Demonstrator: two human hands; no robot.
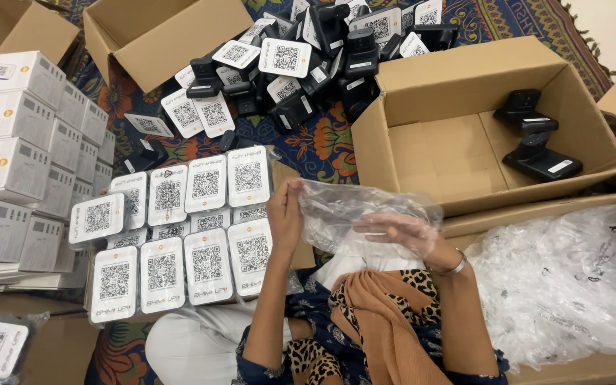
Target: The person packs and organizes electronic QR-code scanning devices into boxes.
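I'm holding a clear plastic bag [361,210] stretched sideways above my lap, left hand [284,214] pinching its end, right hand [401,229] tucked inside, fingers spread. Cardboard boxes [422,135] and white code plates [180,228] are crowding the patterned rug [322,142].

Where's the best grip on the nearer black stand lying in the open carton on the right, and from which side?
Probably from straight above: the carton walls block sideways approaches. Grip the nearer black stand across its long flat base, which lies level on the carton floor with bare cardboard on both long sides. Its raised neck end sits close to the second stand, so stay toward the labelled end.
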